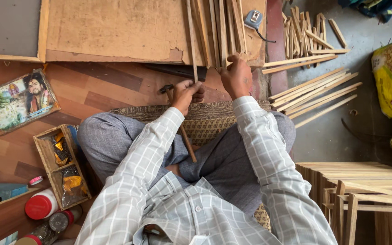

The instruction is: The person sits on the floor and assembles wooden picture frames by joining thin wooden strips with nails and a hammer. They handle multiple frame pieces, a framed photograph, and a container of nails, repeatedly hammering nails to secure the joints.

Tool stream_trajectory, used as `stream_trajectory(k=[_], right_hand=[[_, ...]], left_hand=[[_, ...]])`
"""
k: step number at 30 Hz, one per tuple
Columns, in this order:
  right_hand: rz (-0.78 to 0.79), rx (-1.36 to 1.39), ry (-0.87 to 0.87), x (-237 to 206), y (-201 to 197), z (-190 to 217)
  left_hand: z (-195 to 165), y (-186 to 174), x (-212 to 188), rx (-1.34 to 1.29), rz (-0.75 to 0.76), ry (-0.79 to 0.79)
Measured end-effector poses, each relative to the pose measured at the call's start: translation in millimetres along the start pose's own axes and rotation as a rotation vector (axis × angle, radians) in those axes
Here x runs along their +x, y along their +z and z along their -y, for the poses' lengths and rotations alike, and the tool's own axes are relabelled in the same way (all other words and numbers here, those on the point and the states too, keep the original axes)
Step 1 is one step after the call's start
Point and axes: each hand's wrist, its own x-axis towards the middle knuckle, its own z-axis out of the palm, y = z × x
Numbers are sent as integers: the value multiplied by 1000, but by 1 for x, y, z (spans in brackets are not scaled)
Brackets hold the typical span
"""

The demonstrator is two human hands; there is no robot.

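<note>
While the person sits cross-legged on the floor, the left hand (pixel 188 94) closes its grip on a hammer (pixel 181 127) and the right hand (pixel 236 77) pinches a thin wooden strip (pixel 193 41) lying on the board (pixel 114 29).

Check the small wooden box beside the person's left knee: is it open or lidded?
Open. The wooden box has no lid on it, and crumpled packets show inside both compartments.

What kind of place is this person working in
Likely a small floor-level woodworking shop: loose wooden strips lie on the floor, finished wooden frames are stacked nearby, and the left hand holds a hammer.
</note>
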Motion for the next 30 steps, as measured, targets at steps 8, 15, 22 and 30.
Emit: stream_trajectory(k=[8, 15, 22, 30], right_hand=[[26, 269, 92, 1, -6, -1], [-119, 779, 96, 17, 5, -19], [-135, 944, 79, 19, -4, -19], [-101, 1065, 20, 16, -1, -25]], left_hand=[[-5, 11, 2, 634, -251, 289], [-21, 52, 40, 1087, -356, 629], [-45, 68, 67, 1127, -384, 309], [-58, 33, 49, -273, 143, -119]])
